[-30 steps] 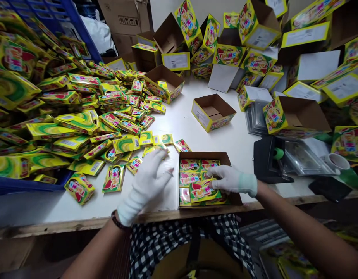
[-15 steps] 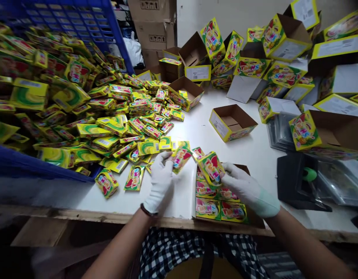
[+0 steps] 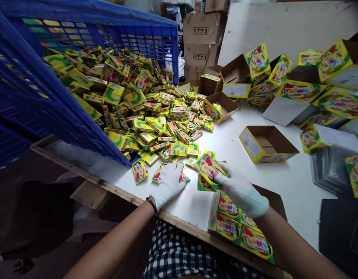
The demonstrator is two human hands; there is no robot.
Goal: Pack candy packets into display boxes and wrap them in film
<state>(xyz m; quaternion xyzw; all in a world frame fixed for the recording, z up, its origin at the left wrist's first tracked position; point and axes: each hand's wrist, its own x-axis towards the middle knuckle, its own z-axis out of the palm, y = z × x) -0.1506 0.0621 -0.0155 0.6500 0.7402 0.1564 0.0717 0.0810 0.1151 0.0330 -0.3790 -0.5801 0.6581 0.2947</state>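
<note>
- Right hand (image 3: 240,192): grip pinches a small box (image 3: 206,166) above the worktop (image 3: 196,209), beside the carton (image 3: 272,199).
- Packed boxes (image 3: 256,241): lettering ends in "NS".
- Left hand (image 3: 169,183): over loose boxes (image 3: 157,173); grip state, I cannot tell.

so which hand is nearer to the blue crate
Left. The left hand is a short way right of the blue crate; the right hand is farther right, holding a pack.

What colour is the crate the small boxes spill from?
The crate is blue, showing best in the head view, upper left.
</note>
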